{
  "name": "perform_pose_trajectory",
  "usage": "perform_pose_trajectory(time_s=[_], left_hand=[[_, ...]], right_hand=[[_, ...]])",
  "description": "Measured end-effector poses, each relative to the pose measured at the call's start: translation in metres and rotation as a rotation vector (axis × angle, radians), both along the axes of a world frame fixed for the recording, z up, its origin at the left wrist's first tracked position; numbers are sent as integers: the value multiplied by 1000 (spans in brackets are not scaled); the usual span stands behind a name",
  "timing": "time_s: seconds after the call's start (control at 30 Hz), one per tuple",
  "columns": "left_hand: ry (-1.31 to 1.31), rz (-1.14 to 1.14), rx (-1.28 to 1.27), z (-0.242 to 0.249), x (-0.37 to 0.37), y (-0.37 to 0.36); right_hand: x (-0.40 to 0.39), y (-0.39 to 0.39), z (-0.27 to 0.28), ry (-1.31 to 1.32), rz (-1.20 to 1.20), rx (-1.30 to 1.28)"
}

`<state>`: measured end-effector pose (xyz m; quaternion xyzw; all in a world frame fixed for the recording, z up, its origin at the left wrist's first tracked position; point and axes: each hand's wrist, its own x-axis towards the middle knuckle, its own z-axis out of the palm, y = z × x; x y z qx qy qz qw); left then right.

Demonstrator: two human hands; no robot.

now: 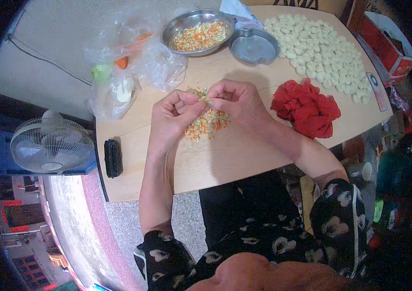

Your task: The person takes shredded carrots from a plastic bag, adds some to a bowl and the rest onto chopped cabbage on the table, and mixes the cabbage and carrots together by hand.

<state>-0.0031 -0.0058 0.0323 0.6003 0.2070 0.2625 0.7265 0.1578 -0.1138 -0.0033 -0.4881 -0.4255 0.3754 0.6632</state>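
Observation:
Above a pile of chopped orange and pale pieces (208,127) on the wooden table (191,169), my left hand (174,114) and my right hand (235,99) meet. Their fingertips pinch a small pale green piece (207,101) between them. Both hands are closed, thumbs against fingers. The pile lies directly beneath and just beyond the hands. A crumpled red cloth (306,107) is on the table to the right of my right hand.
Metal bowl (167,36) of chopped mix and grey tin (254,47) at the back; many pale round pieces (322,53) back right; plastic bags (160,65) and black object (113,158) left. A fan (52,145) stands beyond the left edge.

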Motion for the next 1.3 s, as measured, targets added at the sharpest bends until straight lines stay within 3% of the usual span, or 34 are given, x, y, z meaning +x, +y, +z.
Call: perform_pose_trajectory(time_s=[0.13,0.23,0.37,0.57,0.73,0.97,1.07,1.17,1.3], left_hand=[[20,-30,10,-2,0,-2],[30,-57,-17,-3,-1,2],[-2,-19,12,1,-1,-2],[113,119,537,-5,2,-7],[114,184,722,-5,2,-10],[97,254,1049,2,6,-18],[129,274,935,-3,6,-13],[171,283,601,-10,2,2],[132,78,860,-4,-13,27]], right_hand=[[-4,0,9,150,29,57],[6,0,6,-149,8,-30],[8,-3,9,-62,41,-130],[11,0,1,-12,55,-158],[12,-4,14,-38,106,-208],[8,-1,-2,-201,53,15],[5,-1,2,-199,61,49],[10,3,3,-329,-18,7],[16,4,-2,-489,-51,-39]])
